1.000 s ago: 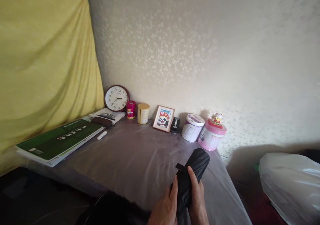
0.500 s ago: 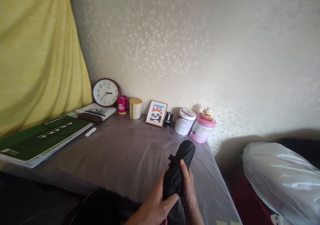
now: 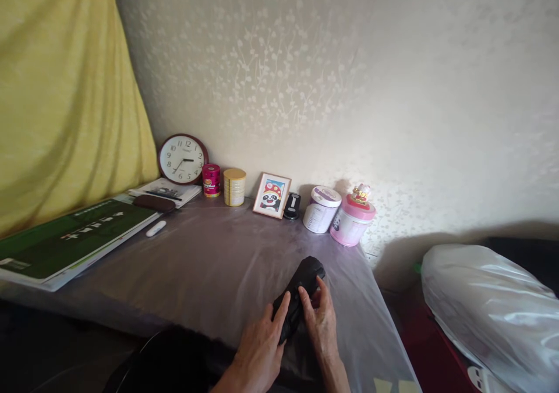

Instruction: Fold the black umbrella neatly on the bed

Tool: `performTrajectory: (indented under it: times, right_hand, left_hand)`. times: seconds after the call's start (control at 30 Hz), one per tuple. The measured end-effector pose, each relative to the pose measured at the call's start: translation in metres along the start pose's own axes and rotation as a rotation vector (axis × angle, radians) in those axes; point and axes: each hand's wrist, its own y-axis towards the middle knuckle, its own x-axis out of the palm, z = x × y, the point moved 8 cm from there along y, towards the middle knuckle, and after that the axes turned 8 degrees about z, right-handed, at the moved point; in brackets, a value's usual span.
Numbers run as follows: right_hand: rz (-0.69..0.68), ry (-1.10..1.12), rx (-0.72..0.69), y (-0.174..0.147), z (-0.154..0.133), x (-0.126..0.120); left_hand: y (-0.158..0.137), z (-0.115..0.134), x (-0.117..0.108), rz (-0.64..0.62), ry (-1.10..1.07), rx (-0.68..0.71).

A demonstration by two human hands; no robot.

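A black folded umbrella [image 3: 309, 269] lies slanted over the near right part of the table, its far end pointing up and to the right. Around its lower end my left hand [image 3: 261, 346] is closed, the index finger stretched along the top. My right hand [image 3: 321, 320] grips the right side nearer the far end, with the thumb on top and the fingers at the edge. The umbrella's underside and handle are hidden.
Along the wall stand a clock [image 3: 183, 159], pink tin [image 3: 211, 180], yellow-lidded can [image 3: 234, 187], panda picture frame [image 3: 271, 195], black stand [image 3: 292, 206], white tub [image 3: 322, 209] and pink-lidded jar [image 3: 351, 221]. Left lies a green folder [image 3: 78, 239]; right, a plastic bag [image 3: 484, 305].
The umbrella has tipped lower and shifted a little left. My right hand's grip has changed, its thumb now on top. My left thumb no longer shows across the lower end.
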Motion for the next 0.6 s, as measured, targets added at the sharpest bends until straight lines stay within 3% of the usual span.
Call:
performTrajectory:
  times: [0.2,0.4,0.6]
  right_hand:
    - [-0.162,0.126,-0.142,-0.004,-0.011,0.007]
    - [-0.241,0.398,0.031,-0.007,-0.002,0.0]
    - [-0.42,0.494,0.129,-0.017,-0.009,-0.01]
  left_hand:
    - [-0.001,0.002,-0.001,-0.022,0.083,0.011]
    - [-0.001,0.006,-0.003,-0.042,0.132,0.035]
    - [0.0,0.005,0.001,-0.013,0.193,0.052]
